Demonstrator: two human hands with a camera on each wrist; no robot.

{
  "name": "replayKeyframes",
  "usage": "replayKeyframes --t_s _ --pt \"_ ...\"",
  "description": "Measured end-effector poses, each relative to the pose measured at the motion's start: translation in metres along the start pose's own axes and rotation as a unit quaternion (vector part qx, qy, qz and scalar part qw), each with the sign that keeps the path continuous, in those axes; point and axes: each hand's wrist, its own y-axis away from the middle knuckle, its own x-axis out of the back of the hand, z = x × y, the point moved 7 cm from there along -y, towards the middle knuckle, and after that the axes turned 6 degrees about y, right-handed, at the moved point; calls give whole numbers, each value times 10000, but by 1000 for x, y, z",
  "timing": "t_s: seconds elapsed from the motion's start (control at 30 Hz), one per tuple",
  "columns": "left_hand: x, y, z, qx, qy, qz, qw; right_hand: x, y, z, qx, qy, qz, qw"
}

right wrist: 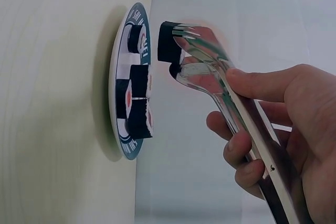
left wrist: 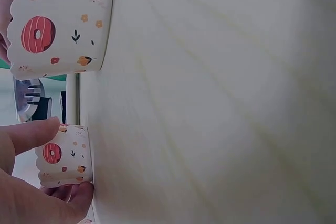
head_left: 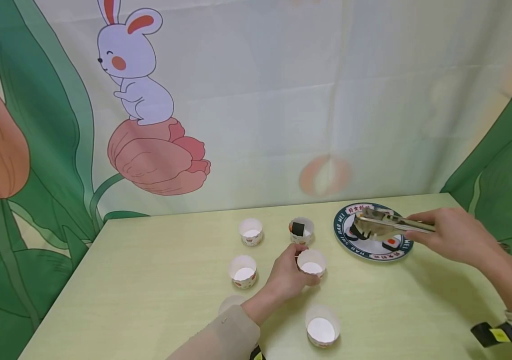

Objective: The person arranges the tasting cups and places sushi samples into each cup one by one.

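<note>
My right hand (head_left: 456, 235) grips metal food tongs (right wrist: 236, 98) over the right side of the table. Between the tong heads is a black-wrapped sushi roll (right wrist: 168, 45), raised off the round, dark-rimmed plate (head_left: 341, 231). Several other sushi rolls (right wrist: 140, 83) lie on that plate. With thumb and fingers on either side, my left hand (head_left: 285, 276) holds a white paper cup (head_left: 312, 264) printed with donuts and flowers; it stands on the table. Just behind it is another paper cup (head_left: 308, 234) with a sushi roll (head_left: 298, 229) in it.
To the left stand a back paper cup (head_left: 250, 233) and a middle one (head_left: 243, 273). My left forearm partly covers another cup (head_left: 230, 302). One more cup (head_left: 322, 327) stands near the front. A printed cloth (head_left: 256, 120) hangs behind the table (head_left: 147, 280).
</note>
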Motion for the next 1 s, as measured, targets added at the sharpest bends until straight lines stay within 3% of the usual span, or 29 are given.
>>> replayKeyframes --t_s 0.67,1.0 --pt "2 -1 -1 -96 27 -15 9999 -2 0 -32 541 -48 185 9984" --pt "2 -1 -1 -73 52 -23 10000 -1 1 -44 460 -44 66 9989"
